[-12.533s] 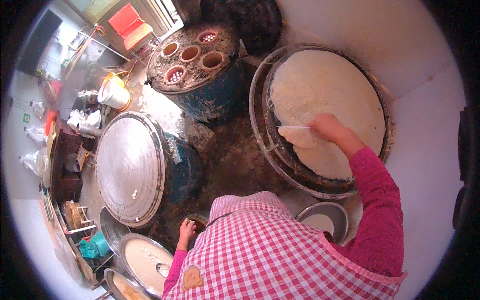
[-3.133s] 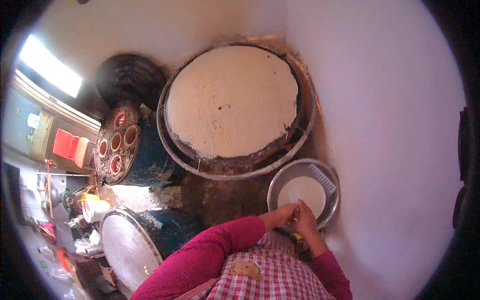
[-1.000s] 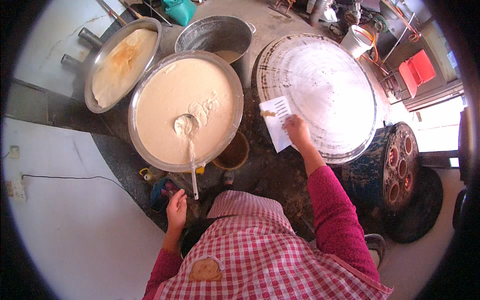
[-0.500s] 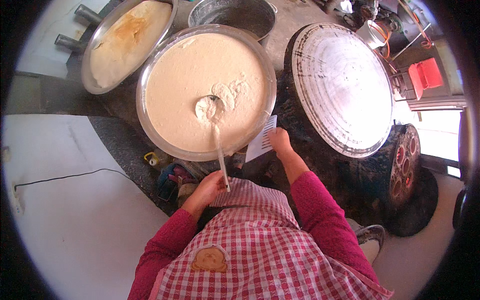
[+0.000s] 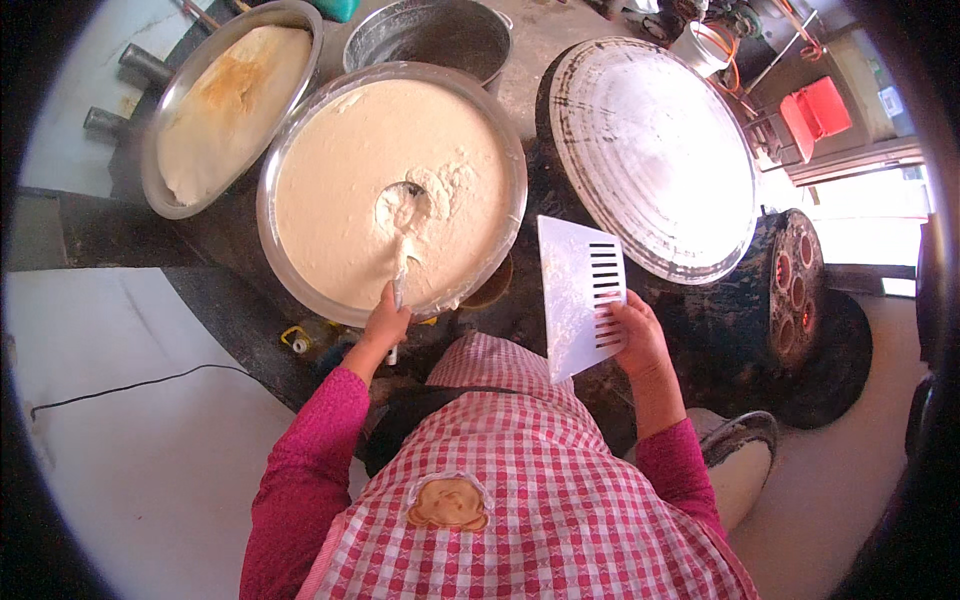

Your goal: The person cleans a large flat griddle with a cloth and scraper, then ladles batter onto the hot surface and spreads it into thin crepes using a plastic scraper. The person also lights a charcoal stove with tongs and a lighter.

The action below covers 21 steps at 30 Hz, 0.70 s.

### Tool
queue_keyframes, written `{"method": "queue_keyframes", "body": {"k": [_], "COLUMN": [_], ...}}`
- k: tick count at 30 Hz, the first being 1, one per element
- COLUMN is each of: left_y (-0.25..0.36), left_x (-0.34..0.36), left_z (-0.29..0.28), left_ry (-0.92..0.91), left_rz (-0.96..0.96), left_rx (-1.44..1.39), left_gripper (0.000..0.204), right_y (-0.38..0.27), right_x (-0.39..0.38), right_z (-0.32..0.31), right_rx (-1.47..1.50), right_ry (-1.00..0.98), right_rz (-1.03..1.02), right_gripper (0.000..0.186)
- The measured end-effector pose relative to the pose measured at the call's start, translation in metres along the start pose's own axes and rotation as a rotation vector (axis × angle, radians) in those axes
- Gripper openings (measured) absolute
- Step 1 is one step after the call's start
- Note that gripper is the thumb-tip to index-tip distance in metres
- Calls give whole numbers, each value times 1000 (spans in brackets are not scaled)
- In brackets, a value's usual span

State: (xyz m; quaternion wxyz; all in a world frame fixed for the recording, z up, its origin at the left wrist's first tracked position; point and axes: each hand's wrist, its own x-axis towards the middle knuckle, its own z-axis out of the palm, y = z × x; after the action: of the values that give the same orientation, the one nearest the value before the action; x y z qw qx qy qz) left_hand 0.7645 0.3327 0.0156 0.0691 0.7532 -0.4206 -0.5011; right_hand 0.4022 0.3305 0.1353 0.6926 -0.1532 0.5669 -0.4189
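Observation:
My left hand (image 5: pixel 385 325) is closed around the handle of a ladle (image 5: pixel 401 270) at the near rim of a wide metal basin (image 5: pixel 265 205). The ladle's bowl lies sunk in thick, pale batter (image 5: pixel 350 140), with a rough, lumpy patch beside it. In my right hand (image 5: pixel 645 338) is a flat white scraper (image 5: pixel 572 290) with a row of slots, gripped by its right edge. It is held in the air between the basin and a large round griddle (image 5: pixel 650 150), with its broad face showing and whitish smears on it.
A second metal basin (image 5: pixel 152 165) with pale contents stands far left. Behind the batter basin is a dark, deep pot (image 5: pixel 425 35). Right of the griddle stands a dark cylindrical stove part with glowing holes (image 5: pixel 797 285). A red chair (image 5: pixel 820 105) and a white bucket (image 5: pixel 700 48) are beyond.
My left hand has moved forward up the ladle handle to the basin's rim. My right hand has come right and nearer, turning the scraper's broad face into view. The whole view has shifted slightly.

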Motion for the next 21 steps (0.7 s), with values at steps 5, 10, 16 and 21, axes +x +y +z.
{"method": "queue_keyframes", "body": {"k": [5, 10, 16, 21], "left_y": [-13, -20, -9, 22], "left_x": [14, -33, -45, 14], "left_z": [-21, -35, -19, 0], "left_ry": [147, 184, -48, -336], "left_rz": [140, 98, -102, -330], "left_rx": [410, 259, -980, -1989], "left_gripper": [64, 59, 36, 23], "right_y": [11, 10, 13, 8], "right_x": [6, 7, 9, 4], "right_z": [-20, -54, -64, -53], "right_rx": [-10, -2, -3, -20], "right_ry": [-42, 34, 133, 110], "right_rz": [-12, -51, -45, -25], "right_gripper": [19, 18, 17, 15]}}
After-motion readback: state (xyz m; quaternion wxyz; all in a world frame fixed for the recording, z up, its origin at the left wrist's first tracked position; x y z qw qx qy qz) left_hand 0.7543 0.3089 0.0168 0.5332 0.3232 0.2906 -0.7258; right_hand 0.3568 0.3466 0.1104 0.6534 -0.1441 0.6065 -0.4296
